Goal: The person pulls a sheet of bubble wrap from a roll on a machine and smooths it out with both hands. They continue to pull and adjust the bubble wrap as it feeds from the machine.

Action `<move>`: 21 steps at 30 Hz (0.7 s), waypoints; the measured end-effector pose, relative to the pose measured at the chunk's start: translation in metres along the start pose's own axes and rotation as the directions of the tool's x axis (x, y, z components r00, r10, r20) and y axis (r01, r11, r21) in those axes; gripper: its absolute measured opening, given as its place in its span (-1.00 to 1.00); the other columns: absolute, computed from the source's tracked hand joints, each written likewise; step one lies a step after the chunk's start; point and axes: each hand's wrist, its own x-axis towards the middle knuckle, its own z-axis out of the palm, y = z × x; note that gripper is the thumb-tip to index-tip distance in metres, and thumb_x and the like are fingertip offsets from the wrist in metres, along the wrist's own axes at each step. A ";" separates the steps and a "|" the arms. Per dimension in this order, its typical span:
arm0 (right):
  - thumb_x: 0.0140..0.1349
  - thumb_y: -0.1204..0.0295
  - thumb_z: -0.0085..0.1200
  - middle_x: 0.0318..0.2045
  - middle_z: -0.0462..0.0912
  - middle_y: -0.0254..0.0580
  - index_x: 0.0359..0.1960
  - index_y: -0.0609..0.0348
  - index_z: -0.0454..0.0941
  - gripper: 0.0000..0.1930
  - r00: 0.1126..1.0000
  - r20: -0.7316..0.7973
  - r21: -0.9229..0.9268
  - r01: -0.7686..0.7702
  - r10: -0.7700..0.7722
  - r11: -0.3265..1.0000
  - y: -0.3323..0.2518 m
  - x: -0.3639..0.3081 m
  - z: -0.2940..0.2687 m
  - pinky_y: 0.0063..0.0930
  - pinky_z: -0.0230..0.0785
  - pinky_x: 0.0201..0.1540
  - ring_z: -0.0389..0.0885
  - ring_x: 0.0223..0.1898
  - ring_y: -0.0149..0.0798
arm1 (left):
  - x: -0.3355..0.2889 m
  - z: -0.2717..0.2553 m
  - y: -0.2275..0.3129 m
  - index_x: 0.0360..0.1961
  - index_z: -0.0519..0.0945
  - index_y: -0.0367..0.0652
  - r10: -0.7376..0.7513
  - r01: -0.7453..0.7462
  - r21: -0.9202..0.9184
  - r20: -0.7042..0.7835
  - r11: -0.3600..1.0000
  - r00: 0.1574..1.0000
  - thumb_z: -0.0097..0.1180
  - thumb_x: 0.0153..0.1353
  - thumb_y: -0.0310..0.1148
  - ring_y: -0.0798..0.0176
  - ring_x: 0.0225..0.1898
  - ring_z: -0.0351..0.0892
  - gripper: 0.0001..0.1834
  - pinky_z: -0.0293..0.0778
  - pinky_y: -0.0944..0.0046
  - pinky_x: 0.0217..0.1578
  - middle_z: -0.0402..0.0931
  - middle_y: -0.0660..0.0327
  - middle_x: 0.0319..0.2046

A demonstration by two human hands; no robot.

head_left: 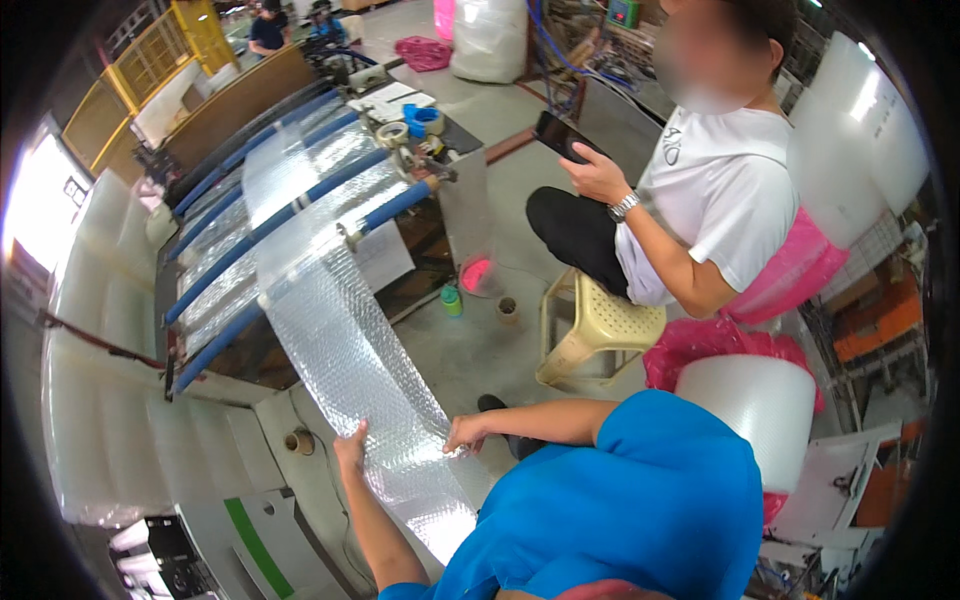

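Note:
A long strip of clear bubble wrap (345,345) runs down from the blue rollers of a machine (255,240) to my body. On its left edge, my left hand (351,447) is closed with the thumb pointing up. My right hand (466,433) pinches the right edge, where the film is creased and folded. Between my hands the sheet lies fairly flat and shines. Its lower end passes out of sight beside my blue shirt (620,500).
At right, a person in a white shirt (715,185) sits on a yellow stool (595,325) holding a phone (565,137). A bubble wrap roll (750,405) stands behind me. Tape rolls (425,121) lie on the machine's side. A green bottle (451,300) stands on the floor.

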 end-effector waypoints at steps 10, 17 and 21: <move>-0.05 0.11 0.04 -0.50 0.54 -0.39 -0.47 0.08 0.56 -0.70 0.991 -0.125 -0.036 0.042 -0.046 0.998 -0.012 0.068 -0.058 -0.42 0.39 -0.54 0.47 -0.46 -0.40 | 0.100 0.018 -0.006 -0.24 0.40 -0.48 0.042 -0.030 0.098 -0.119 0.995 0.992 0.32 -0.34 -0.09 0.22 -0.28 0.41 -0.28 0.29 0.30 -0.20 0.44 0.05 -0.29; -0.04 0.13 0.04 -0.56 0.54 -0.38 -0.55 0.08 0.56 -0.72 0.962 -0.251 -0.069 0.092 -0.106 0.993 -0.070 0.091 -0.107 -0.48 0.39 -0.56 0.47 -0.53 -0.44 | 0.157 0.014 0.053 -0.23 0.39 -0.48 0.143 -0.132 0.064 -0.216 0.989 0.966 0.32 -0.35 -0.08 0.23 -0.27 0.41 -0.26 0.28 0.31 -0.19 0.43 0.05 -0.27; -0.02 0.15 0.02 -0.60 0.53 -0.38 -0.57 0.09 0.56 -0.73 0.919 -0.308 -0.109 0.221 -0.245 0.969 -0.102 0.091 -0.136 -0.51 0.36 -0.58 0.45 -0.59 -0.45 | 0.178 0.020 0.096 -0.23 0.38 -0.48 0.262 -0.273 -0.009 -0.246 0.962 0.933 0.31 -0.32 -0.12 0.25 -0.25 0.39 -0.29 0.28 0.31 -0.19 0.42 0.05 -0.25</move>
